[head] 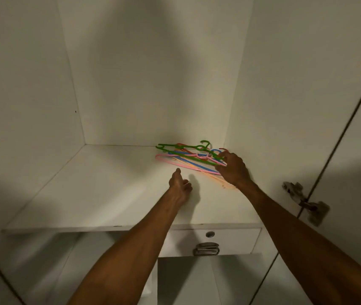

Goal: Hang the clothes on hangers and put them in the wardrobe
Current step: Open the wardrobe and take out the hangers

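Observation:
A loose pile of plastic hangers [188,156] in green, pink, blue and orange lies on the white wardrobe shelf [100,194], near its back right corner. My right hand [233,167] reaches into the right side of the pile, and its fingers curl around the green hanger [181,148] and others there. My left hand [180,187] hovers over the shelf just left of the pile, fingers relaxed, holding nothing. No clothes are in view.
The wardrobe's white back and side walls enclose the shelf. Below the shelf's front edge sits a drawer with a metal handle [206,248] and a keyhole. An open door with a metal hinge [305,201] stands at the right.

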